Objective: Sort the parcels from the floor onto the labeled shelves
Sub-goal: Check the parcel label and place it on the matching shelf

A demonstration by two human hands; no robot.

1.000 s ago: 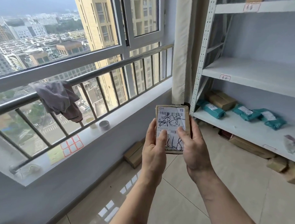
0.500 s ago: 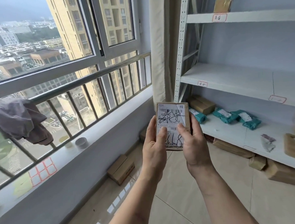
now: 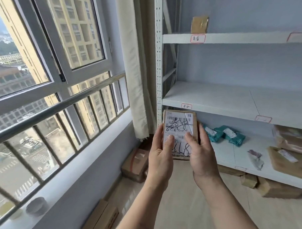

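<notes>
I hold a small brown parcel [image 3: 180, 123] upright in front of me, its white shipping label with black handwriting facing me. My left hand [image 3: 161, 153] grips its left edge, thumb on the label. My right hand [image 3: 200, 152] grips its right edge, thumb also on the label. Behind it stands the white metal shelf rack [image 3: 215, 101] with red-bordered labels [image 3: 197, 38] on the shelf edges. The middle shelf is bare; one brown parcel [image 3: 199, 24] leans on the top shelf.
Teal bags [image 3: 225, 134] and brown parcels [image 3: 290, 160] lie on the lower shelf. Cardboard boxes sit on the floor by the wall [image 3: 134, 164] and under the rack [image 3: 278, 188]. A window with a railing [image 3: 60, 108] and a curtain [image 3: 134, 63] fill the left.
The view has swung right and up toward the rack, and the top shelf now shows. Both hands keep the same hold on the parcel.
</notes>
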